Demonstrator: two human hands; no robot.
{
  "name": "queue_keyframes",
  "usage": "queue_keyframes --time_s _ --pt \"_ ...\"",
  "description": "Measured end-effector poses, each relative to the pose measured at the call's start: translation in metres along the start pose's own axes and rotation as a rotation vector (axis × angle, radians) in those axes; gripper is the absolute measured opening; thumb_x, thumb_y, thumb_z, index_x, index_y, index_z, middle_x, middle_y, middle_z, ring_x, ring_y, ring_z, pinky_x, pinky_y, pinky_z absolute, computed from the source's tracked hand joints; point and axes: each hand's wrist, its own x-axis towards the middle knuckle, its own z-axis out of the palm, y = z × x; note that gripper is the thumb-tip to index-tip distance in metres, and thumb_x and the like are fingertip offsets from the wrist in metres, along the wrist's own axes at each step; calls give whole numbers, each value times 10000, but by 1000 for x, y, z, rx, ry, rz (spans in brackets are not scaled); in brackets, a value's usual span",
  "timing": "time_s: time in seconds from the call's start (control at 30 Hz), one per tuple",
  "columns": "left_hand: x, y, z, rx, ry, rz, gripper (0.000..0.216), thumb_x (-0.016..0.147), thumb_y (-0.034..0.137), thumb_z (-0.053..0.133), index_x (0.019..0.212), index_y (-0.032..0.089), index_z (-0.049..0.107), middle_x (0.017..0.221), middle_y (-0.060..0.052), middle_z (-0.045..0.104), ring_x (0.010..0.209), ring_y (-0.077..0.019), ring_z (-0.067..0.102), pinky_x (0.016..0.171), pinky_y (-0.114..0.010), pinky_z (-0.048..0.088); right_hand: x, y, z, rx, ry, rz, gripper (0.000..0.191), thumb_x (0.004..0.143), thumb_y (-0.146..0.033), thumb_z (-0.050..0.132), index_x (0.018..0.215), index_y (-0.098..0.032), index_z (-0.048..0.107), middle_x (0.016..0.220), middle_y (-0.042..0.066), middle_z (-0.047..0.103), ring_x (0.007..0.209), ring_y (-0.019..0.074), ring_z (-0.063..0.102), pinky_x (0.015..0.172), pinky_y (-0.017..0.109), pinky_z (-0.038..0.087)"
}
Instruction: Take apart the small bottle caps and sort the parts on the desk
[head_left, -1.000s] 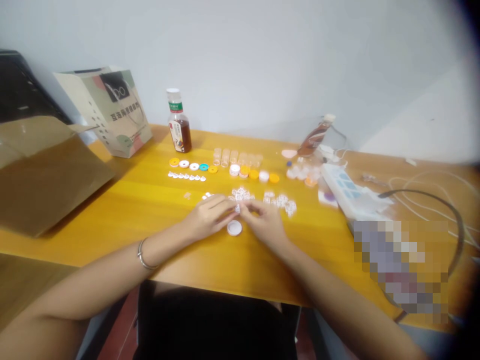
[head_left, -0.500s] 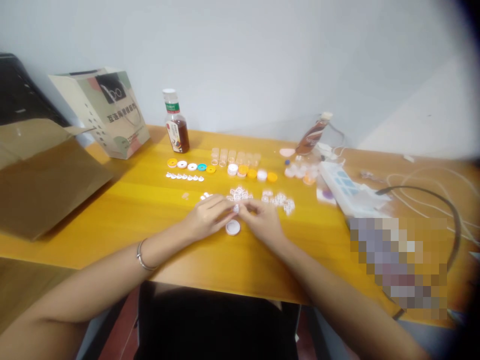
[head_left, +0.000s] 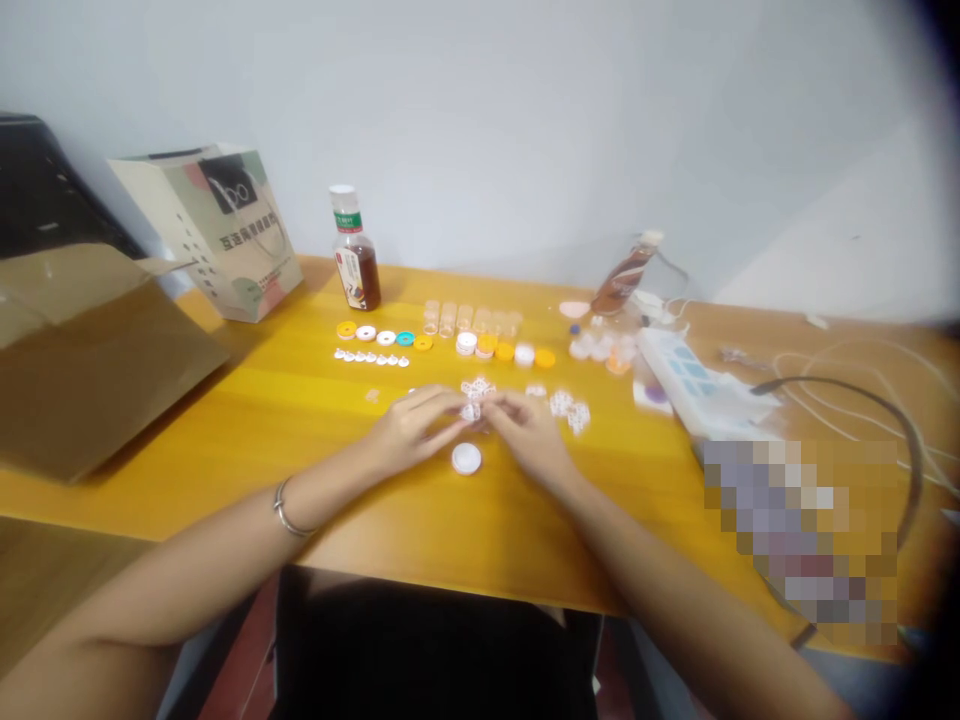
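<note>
My left hand (head_left: 417,430) and my right hand (head_left: 526,432) meet over the middle of the table, fingertips pinched together. Between them is a small white plastic piece (head_left: 470,411), too blurred to name more exactly. A round white cap (head_left: 466,459) lies on the table just below the fingers. Beyond the fingertips is a pile of small white pieces (head_left: 477,386), partly covered by my hands. More white pieces (head_left: 562,403) of the same look are scattered to the right of my right hand.
Farther back are a row of coloured rings (head_left: 405,339), small white parts (head_left: 370,358), clear cups (head_left: 465,318) and stacked caps (head_left: 504,352). Two drink bottles (head_left: 358,262) (head_left: 624,278) stand behind. Left are a paper bag (head_left: 247,245) and a cardboard box (head_left: 105,370); right, a power strip (head_left: 679,375) with cables.
My fingertips have shifted slightly, with the small white piece showing more between them. The whole view has dropped a little in the frame. Things on the table keep their places.
</note>
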Motion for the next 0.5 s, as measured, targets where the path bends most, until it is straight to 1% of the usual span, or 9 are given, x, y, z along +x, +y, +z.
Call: queue_keyframes --time_s 0.13,0.27,0.4,0.5 --pt "-1 -3 0 4 -4 1 222 819 184 549 1034 134 567 897 -100 648 792 -140 602 702 -279 514 1 5 0 50 -6 23 156 688 -316 641 747 -173 632 680 2 663 635 119 615 666 266 494" --pt "1 1 -1 -4 10 16 228 807 175 563 1032 134 564 898 -95 648 785 -137 604 702 -276 517 4 7 -1 64 5 52 122 666 -283 645 671 -168 605 608 -18 635 582 102 594 634 250 485" --pt "2 3 -1 54 56 57 233 792 160 578 1023 132 563 893 -92 651 802 -144 603 724 -284 515 5 4 0 92 11 82 131 677 -281 629 643 -167 577 565 -31 612 531 87 569 599 235 475" --pt "2 2 -3 89 105 57 231 780 140 585 1010 135 567 885 -80 644 807 -139 601 735 -277 516 5 2 -2 56 58 61 123 690 -275 617 656 -167 569 571 -28 609 534 87 567 589 228 466"
